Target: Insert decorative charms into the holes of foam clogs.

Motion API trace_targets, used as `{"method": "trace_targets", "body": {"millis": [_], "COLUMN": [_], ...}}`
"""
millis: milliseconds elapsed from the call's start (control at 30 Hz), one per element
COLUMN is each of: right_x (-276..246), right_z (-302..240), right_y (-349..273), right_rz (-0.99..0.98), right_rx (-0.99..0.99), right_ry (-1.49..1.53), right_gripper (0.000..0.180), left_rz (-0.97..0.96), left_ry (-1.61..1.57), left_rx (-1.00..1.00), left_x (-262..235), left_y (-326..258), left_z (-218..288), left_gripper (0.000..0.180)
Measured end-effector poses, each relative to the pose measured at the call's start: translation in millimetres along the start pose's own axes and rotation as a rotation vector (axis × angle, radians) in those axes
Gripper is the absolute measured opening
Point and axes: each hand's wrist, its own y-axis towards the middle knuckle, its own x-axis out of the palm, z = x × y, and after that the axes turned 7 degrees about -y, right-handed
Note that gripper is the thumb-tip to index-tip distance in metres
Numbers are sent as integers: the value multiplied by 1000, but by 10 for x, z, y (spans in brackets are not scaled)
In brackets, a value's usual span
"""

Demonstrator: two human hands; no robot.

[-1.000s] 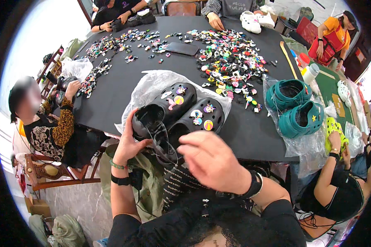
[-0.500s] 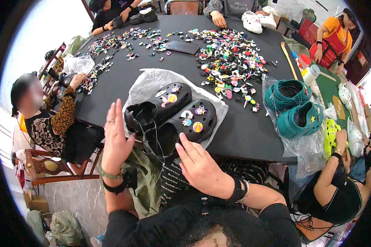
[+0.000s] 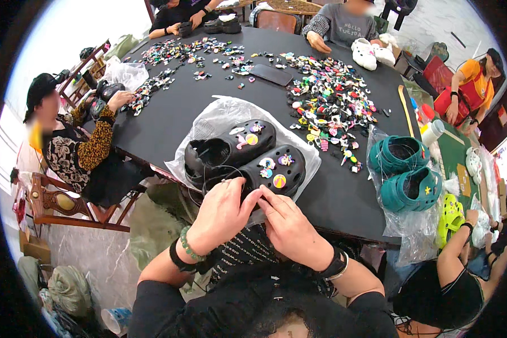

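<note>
Just beyond the hands (image 3: 222, 213), black clogs (image 3: 247, 147) on plastic (image 3: 201, 128), fingertips (image 3: 269, 195) close together, pinch unclear.

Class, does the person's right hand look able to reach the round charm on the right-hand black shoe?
Probably yes. The right hand is close beside the black shoe, and the round charm faces up, uncovered; the left hand sits off to the left, seemingly clear of it.

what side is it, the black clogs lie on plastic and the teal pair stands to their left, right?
The side is wrong: the head view shows the teal pair to the right of the black clogs, which do lie on plastic.
</note>
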Motion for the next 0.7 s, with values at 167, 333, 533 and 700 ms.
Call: {"method": "trace_targets", "body": {"millis": [167, 333, 533, 700], "right_x": [-123, -169, -250, -372], "right_z": [54, 124, 214, 409], "right_y": [31, 26, 61, 152], "right_rz": [-26, -22, -28, -16], "right_rx": [0, 16, 3, -38], "right_ry": [22, 40, 44, 99], "right_gripper": [39, 36, 30, 19], "left_rz": [-315, -271, -238, -194], "left_ry": [-615, -1744, -1835, -1648], "left_rx": [-438, -733, -784, -805], "left_x": [64, 322, 363, 423], "left_y": [265, 299, 365, 342], "left_z": [-102, -215, -45, -72], "left_gripper": [29, 21, 24, 23]}}
